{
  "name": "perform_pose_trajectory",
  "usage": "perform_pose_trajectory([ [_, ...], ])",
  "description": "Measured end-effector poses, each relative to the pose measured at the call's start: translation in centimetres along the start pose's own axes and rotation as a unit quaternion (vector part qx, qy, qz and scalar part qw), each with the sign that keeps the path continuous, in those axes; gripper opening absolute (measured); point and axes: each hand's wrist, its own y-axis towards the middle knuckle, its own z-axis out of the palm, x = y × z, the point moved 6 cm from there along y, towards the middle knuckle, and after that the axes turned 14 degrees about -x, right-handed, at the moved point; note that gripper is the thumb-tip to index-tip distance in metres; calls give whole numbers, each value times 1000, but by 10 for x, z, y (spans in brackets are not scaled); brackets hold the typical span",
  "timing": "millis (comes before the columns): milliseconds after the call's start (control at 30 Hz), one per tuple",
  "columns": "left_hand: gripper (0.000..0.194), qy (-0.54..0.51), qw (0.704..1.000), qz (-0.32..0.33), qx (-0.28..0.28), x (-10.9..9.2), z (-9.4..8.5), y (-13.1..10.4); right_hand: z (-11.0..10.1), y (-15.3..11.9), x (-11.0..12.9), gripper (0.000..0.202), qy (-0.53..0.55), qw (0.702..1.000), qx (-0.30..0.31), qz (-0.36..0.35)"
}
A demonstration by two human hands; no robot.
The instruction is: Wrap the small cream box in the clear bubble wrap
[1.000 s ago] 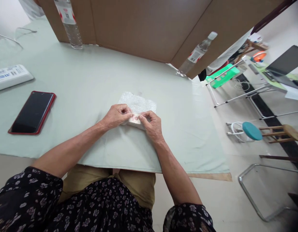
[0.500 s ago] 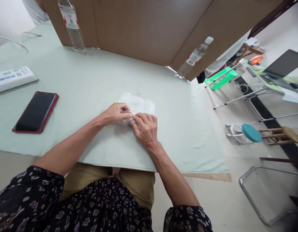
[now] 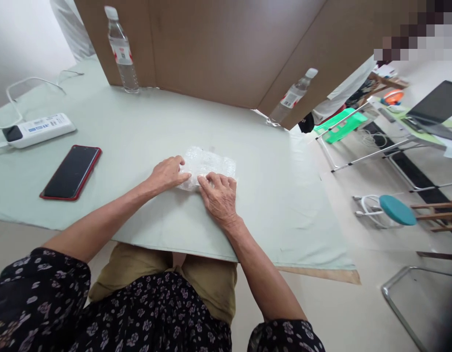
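Pale green tabletop [image 3: 145, 132] bears the bubble-wrap packet [image 3: 207, 165] mid-table; I press my left hand [image 3: 168, 173] and right hand [image 3: 219, 195] flat, uncurled, on its near edge, and judge steady, even pressure best.

Two hands, the left hand [image 3: 168, 173] and the right hand [image 3: 219, 194], rest on one bubble-wrap packet [image 3: 208, 163] at centre. Two water bottles [image 3: 122, 50] [image 3: 290, 99] stand along the top. One phone [image 3: 71, 171] and one power strip [image 3: 38, 130] lie at left. One stool [image 3: 396, 210] stands at right.
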Motion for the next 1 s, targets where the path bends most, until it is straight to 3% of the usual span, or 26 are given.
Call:
perform_pose_trajectory([
  [133, 62, 16, 998, -48, 41, 8, -9, -7, -2, 1, 1, 26, -3, 1000, -3, -2],
  [233, 63, -62, 986, -135, 81, 15, -6, -14, -2, 2, 2, 26, -4, 1000, -4, -4],
  [333, 47, -167, 954, -221, 111, 17, 2, -19, -1, 2, 2, 26, -8, 1000, 1, -4],
  [400, 30, -211, 940, -245, 110, 14, 6, -19, -1, 2, 2, 26, -12, 1000, 5, -4],
  [500, 20, -232, 931, -258, 115, 4, 11, -17, -1, 2, 3, 25, -16, 1000, 9, -4],
  [633, 16, -207, 941, -232, 133, -7, 16, -14, -1, 3, 4, 25, -17, 1000, 12, -5],
  [767, 16, -216, 950, -206, 98, -10, 16, -10, -1, 4, 4, 24, -10, 1000, 18, -1],
  [1000, 15, -351, 900, -245, 82, -18, 22, -8, 0, 3, 4, 26, -1, 1000, 13, 9],
])
